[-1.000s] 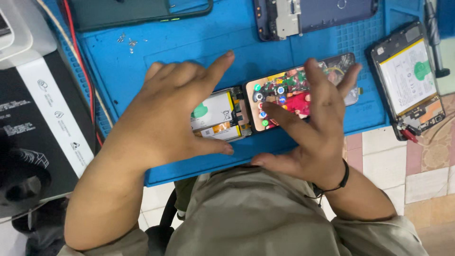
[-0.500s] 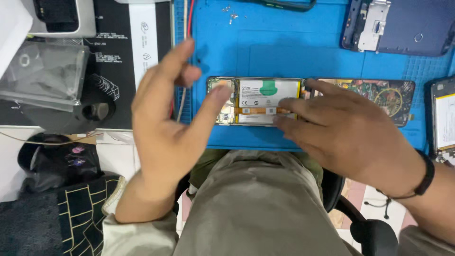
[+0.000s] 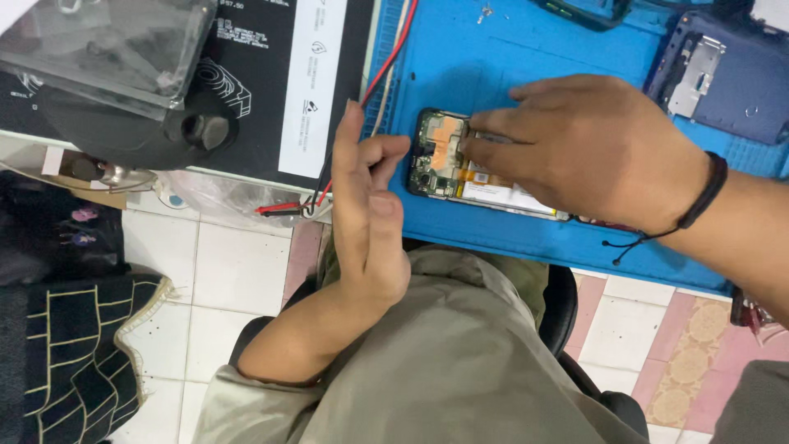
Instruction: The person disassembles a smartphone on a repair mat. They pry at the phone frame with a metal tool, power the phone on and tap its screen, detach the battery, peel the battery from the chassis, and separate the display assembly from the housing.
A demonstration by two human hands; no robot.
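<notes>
**Opened phone pinned flat on the blue mat**

The opened phone [image 3: 460, 168] lies with its back off near the front edge of the blue work mat [image 3: 509, 49], its circuit board and pale battery exposed. Lying flat there keeps the small parts face up and within reach.

The right hand [image 3: 592, 152] covers the phone's right half, coming in from 3 o'clock. Its fingers [image 3: 493, 123] are pressed close together on the board area, touching it rather than gripping anything; the hand seems to bear down to steady the phone. A black cord bracelet [image 3: 707, 193] sits on that wrist.

At 9 o'clock of the phone, the left hand [image 3: 366, 214] stands on edge, fingers loosely spread and holding nothing, its fingertips just beside the phone's left end.

Further out, at 10 o'clock, red and black wires [image 3: 386, 57] run along the mat's edge. At 2 o'clock lies a dark blue phone back cover [image 3: 740, 90]. Far to 9 o'clock sits a black box [image 3: 271, 74] under a clear plastic case [image 3: 107, 41].
</notes>
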